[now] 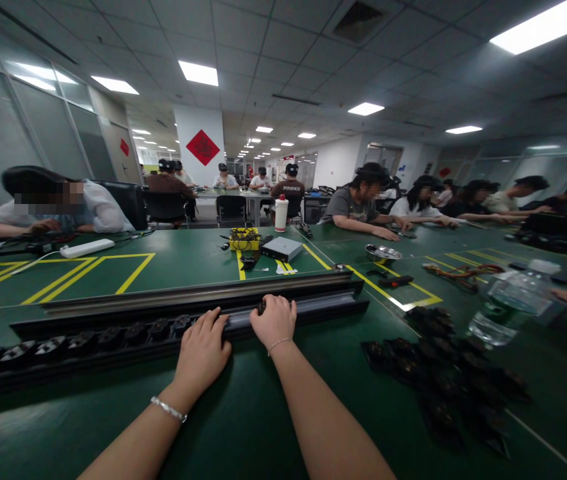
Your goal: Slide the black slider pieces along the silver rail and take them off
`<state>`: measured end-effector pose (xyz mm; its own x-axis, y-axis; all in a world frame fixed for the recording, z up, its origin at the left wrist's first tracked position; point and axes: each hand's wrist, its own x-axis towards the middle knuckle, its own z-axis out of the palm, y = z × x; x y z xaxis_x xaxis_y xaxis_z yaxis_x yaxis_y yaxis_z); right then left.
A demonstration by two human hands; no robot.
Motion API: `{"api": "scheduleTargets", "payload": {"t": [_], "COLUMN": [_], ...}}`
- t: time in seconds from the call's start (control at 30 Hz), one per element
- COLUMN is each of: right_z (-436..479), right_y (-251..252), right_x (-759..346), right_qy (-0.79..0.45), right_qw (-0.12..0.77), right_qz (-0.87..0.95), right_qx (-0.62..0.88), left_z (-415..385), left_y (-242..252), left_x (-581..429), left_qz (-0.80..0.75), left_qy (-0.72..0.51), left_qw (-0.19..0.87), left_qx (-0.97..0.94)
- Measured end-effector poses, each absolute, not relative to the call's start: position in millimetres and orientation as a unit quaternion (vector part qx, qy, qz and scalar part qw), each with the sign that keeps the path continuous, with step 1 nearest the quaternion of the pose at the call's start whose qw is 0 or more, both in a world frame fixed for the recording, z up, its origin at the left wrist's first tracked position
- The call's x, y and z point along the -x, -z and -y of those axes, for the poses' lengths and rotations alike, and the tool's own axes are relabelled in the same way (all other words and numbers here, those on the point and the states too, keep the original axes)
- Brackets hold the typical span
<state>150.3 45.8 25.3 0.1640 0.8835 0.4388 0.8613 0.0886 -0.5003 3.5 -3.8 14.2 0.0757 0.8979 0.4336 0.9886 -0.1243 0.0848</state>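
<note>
The head-worn camera looks forward and down along a green worktable [78,420]. Both hands [204,345] appear close, below centre.

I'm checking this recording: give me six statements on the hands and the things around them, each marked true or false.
1. The right hand holds a small dark piece at the black channel. True.
2. The row of black pieces lies right of the right hand. False: the row of black pieces runs leftward from the left hand.
3. A bracelet circles each wrist. True.
4. The pile of loose black parts is right of both hands. True.
5. The white bottle has a blue cap. False: the white bottle has a red cap.
6. The hands are clasped together. False: they are apart.
</note>
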Motion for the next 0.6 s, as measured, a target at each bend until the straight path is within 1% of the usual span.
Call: {"api": "scheduleTargets", "payload": {"t": [0.43, 0.6], "right_z": [-45.6, -47.6], "right_y": [-33.6, -32.3], "right_x": [-157.6, -161.3], "right_qy": [-0.037, -0.045], "right_qw": [0.334, 0.324], "right_qz": [0.65, 0.65], "right_qx": [0.681, 0.686], "left_z": [3.8, 4.1], "left_y": [-13.7, -15.7], "left_x": [-2.5, -3.7], "left_qz": [0.647, 0.652], "left_qy": [0.178, 0.188], "left_qw": [0.132, 0.113], "left_qx": [0.729, 0.726]}}
